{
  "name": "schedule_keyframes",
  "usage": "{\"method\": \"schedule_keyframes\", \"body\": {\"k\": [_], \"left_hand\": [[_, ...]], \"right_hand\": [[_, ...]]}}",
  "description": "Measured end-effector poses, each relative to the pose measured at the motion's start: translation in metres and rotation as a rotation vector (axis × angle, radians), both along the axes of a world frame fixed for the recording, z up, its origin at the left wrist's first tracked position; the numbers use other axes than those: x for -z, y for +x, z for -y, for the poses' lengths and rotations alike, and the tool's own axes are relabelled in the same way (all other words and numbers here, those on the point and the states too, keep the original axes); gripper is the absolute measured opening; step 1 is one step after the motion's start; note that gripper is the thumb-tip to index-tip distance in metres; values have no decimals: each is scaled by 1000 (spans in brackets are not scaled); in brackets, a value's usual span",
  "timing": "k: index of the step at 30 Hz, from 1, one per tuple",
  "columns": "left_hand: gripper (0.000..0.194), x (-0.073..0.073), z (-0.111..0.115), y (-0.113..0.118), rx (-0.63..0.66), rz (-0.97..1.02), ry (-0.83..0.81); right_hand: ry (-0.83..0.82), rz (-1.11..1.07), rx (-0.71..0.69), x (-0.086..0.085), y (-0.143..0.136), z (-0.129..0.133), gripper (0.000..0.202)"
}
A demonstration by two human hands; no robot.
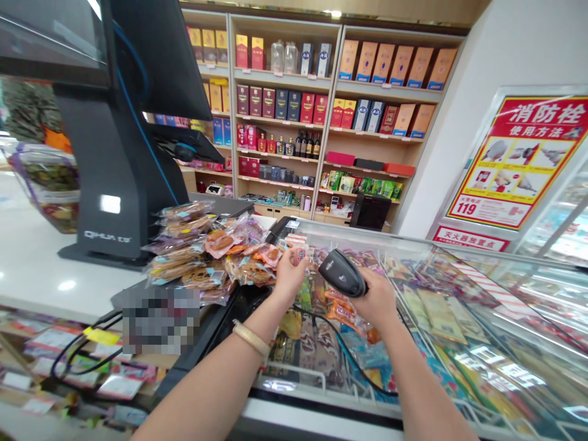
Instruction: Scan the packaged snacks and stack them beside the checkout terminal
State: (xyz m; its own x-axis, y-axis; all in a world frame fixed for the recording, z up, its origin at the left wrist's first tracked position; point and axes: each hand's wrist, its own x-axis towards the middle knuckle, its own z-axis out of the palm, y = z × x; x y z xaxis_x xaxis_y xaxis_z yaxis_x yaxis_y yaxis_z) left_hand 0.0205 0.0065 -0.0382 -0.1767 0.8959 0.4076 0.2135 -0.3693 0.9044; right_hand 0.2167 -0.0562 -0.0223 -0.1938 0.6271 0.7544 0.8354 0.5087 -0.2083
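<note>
My right hand (379, 298) is wrapped round a black barcode scanner (342, 272), whose head points left toward my other hand. A thin cable (342, 343) curves across the glass below it. With fingers closed, my left hand (290, 275) pinches a small clear snack packet (301, 252) in front of the scanner. Just left of that hand lies a pile of snack packets (190, 251) in clear wrappers, some holding brown sticks, others reddish pieces. Orange snack packets (342, 312) show beneath the scanner.
A black checkout terminal (103, 153) stands on the white counter (27, 257) at left. The glass-topped freezer (441, 367) extends under my hands to the right, with several packages inside. Shelves of boxed bottles (287, 79) line the back. A red-and-yellow notice (523, 165) hangs at right.
</note>
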Motion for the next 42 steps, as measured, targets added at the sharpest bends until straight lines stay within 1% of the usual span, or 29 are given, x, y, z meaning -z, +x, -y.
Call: {"method": "schedule_keyframes", "body": {"k": [3, 6, 7, 9, 11, 15, 20, 22, 25, 27, 28, 30, 31, 33, 35, 36, 38, 40, 42], "left_hand": [[17, -4, -1, -4, -1, 284, 8], [28, -8, 2, -5, 66, 629, -49], [31, -9, 3, -4, 91, 699, -63], [35, -12, 6, -3, 111, 732, -70], [35, -14, 8, -1, 111, 714, -68], [33, -16, 11, 1, 126, 682, -55], [28, -14, 8, 4, 79, 689, -66], [27, -13, 7, 5, 74, 659, -53], [24, -16, 10, -1, 58, 499, 39], [21, -25, 14, -14, -8, 309, 150], [22, -31, 17, -24, -60, 185, 216], [28, -47, 24, -51, -211, -112, 330], [32, -55, 26, -67, -321, -292, 353], [37, -70, 29, -101, -532, -595, 318], [44, -80, 28, -131, -669, -823, 234], [48, -84, 26, -143, -700, -926, 178], [52, -86, 21, -160, -707, -1083, 80], [51, -86, 17, -167, -679, -1169, 41], [48, -84, 16, -166, -635, -1198, 62]], "right_hand": [[-38, 11, -11, -1, -2, 1, 22], [-97, 37, -21, 0, -6, 3, 21], [-115, 44, -31, 0, -7, 3, 21], [-146, 50, -51, 1, -10, 3, 22], [-168, 54, -57, 3, -12, 3, 27], [-204, 72, -30, 3, -14, 3, 28], [-187, 46, -5, 1, -16, 5, 27], [-167, 48, -6, 0, -16, 5, 27], [-159, 46, -8, 1, -14, 5, 25], [-161, 38, -7, 3, -12, 4, 23], [-159, 36, -7, 4, -11, 3, 22], [-142, 35, -2, 4, -10, 2, 23], [-130, 34, 1, 4, -10, 1, 23], [-105, 25, 5, 4, -9, 1, 24], [-82, 10, 2, 3, -8, 0, 25], [-71, 2, -2, 2, -8, 0, 27], [-48, -10, -5, 2, -7, -1, 30], [-30, -14, 3, 3, -6, -2, 30], [-18, -17, 9, 3, -5, -2, 30]]}}
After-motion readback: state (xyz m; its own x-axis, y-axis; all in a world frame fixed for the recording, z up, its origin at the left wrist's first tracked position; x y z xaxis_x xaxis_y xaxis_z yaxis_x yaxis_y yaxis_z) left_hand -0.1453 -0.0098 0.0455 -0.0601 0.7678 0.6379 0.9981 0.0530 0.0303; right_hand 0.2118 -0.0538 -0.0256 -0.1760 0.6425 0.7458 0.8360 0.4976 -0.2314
